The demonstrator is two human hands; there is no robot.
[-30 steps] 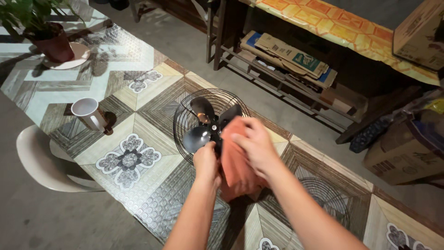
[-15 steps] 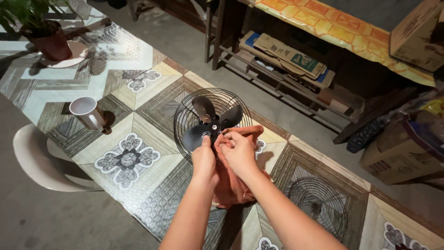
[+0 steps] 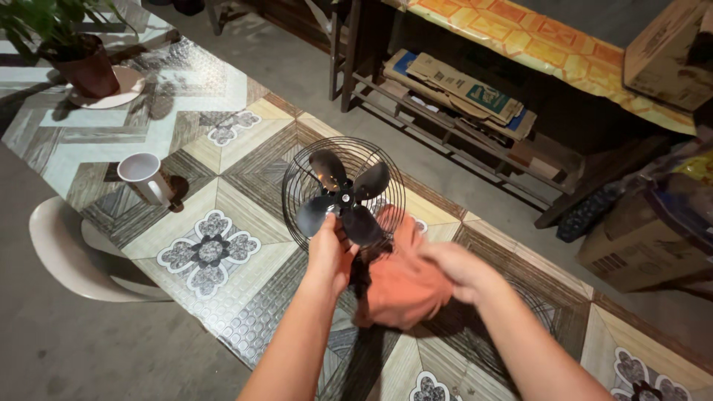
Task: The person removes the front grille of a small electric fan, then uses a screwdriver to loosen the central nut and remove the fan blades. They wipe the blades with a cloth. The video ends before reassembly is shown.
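A small black fan [image 3: 343, 197] stands just beyond the left hand [image 3: 329, 249], which grips it near the lower blade. The right hand [image 3: 453, 269], blurred, clutches an orange cloth [image 3: 401, 286] beside it. Wiping well likely means keeping the blades steadied.

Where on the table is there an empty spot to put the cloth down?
The widest bare patch is the flower tile between the white mug and the fan. Another lies between the mug and the potted plant. It is crowded at the fan, where the left hand grips it and the right hand holds the orange cloth over the loose wire guard.
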